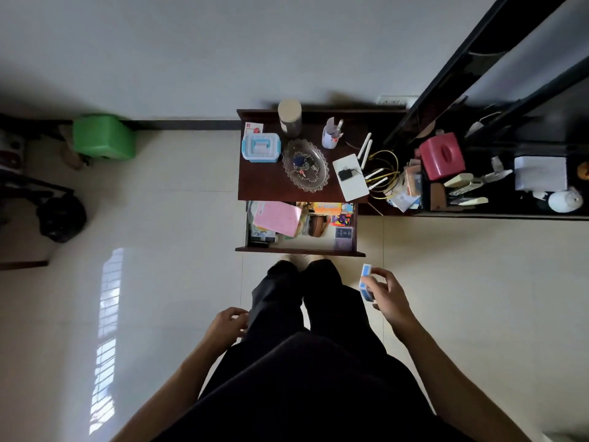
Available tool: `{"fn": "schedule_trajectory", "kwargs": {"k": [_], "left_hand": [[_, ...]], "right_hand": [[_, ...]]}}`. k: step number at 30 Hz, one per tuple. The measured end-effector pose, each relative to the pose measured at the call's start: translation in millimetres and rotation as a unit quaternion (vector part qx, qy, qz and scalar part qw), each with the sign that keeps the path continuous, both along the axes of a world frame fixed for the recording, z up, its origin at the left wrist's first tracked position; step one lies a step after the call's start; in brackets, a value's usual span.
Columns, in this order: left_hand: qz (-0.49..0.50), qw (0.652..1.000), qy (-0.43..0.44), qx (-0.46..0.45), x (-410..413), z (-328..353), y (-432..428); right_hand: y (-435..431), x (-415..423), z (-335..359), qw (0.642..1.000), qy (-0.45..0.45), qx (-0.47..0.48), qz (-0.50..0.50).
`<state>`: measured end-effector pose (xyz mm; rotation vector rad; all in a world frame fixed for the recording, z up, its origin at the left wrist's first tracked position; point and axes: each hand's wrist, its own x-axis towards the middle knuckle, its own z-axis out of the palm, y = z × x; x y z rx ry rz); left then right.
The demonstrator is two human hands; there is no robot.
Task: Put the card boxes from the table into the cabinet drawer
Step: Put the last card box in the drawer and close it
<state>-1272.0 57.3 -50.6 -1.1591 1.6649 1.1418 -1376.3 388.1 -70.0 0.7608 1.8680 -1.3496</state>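
Note:
My right hand (387, 296) grips a small blue and white card box (365, 282), held on edge just below and right of the open cabinet drawer (299, 249). The drawer is pulled out from a dark wooden cabinet (264, 186) and holds a pink booklet (277, 217), a dark blue card box (343, 233) and colourful packs. A red and white box (253, 126) lies at the cabinet top's back left corner. My left hand (228, 325) rests loosely curled against my dark trouser leg, holding nothing.
On the cabinet top stand a blue-lidded plastic box (261, 147), a glass dish (305, 165), a jar (290, 118), a pen cup (331, 134) and a white router (350, 177). A black shelf unit (497, 215) with a red tissue box (441, 156) fills the right. A green stool (103, 137) stands left.

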Motion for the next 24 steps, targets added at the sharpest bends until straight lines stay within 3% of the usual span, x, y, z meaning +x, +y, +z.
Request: {"fn": "schedule_trajectory", "kwargs": {"k": [5,10,18,24], "left_hand": [[-0.011,1.000,-0.029,0.006,-15,-37,5],[0.031,0.999,-0.032,0.023,-51,-113,12],[0.143,0.983,-0.103,0.045,-93,-297,14],[0.238,0.962,-0.137,0.014,-118,-434,5]], "right_hand": [[-7,-26,-37,0.999,-0.033,0.013,0.012],[-21,-55,-118,0.998,-0.059,0.036,0.012],[-37,-81,-297,0.992,-0.073,0.083,0.055],[-42,-94,-427,0.970,0.002,0.192,0.151]]}}
